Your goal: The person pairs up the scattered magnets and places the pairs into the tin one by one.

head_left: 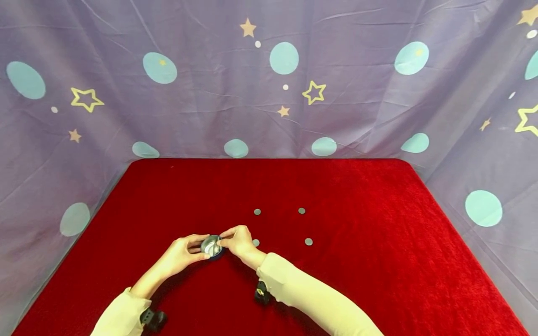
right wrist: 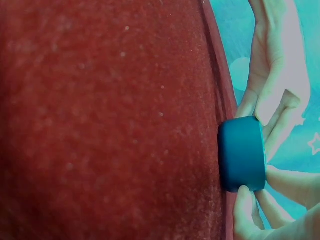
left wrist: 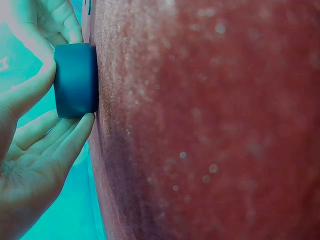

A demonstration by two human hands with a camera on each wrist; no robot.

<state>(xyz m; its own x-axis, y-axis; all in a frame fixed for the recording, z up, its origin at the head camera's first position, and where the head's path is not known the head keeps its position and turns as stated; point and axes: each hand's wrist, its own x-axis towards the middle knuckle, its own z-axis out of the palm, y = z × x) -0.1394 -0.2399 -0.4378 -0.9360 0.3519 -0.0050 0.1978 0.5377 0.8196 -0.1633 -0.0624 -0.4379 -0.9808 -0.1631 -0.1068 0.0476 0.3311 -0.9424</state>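
A small round container (head_left: 212,248), dark blue outside and silvery inside, stands on the red cloth, left of the middle in the head view. My left hand (head_left: 181,253) grips it from the left, fingers on the far side and thumb on the near side. On the right, my right hand (head_left: 240,241) pinches its rim. From the right wrist view, the container's smooth blue wall (right wrist: 242,154) sits between both hands, with a right fingertip against the wall and another finger at the rim. The left wrist view shows the same blue wall (left wrist: 76,82) with left fingertips touching it.
Several small grey discs lie on the red cloth, among them a far left disc (head_left: 257,212), a far right disc (head_left: 301,211) and a near right disc (head_left: 308,241). Behind the table (head_left: 357,186) hangs a purple curtain (head_left: 210,107) with stars and dots.
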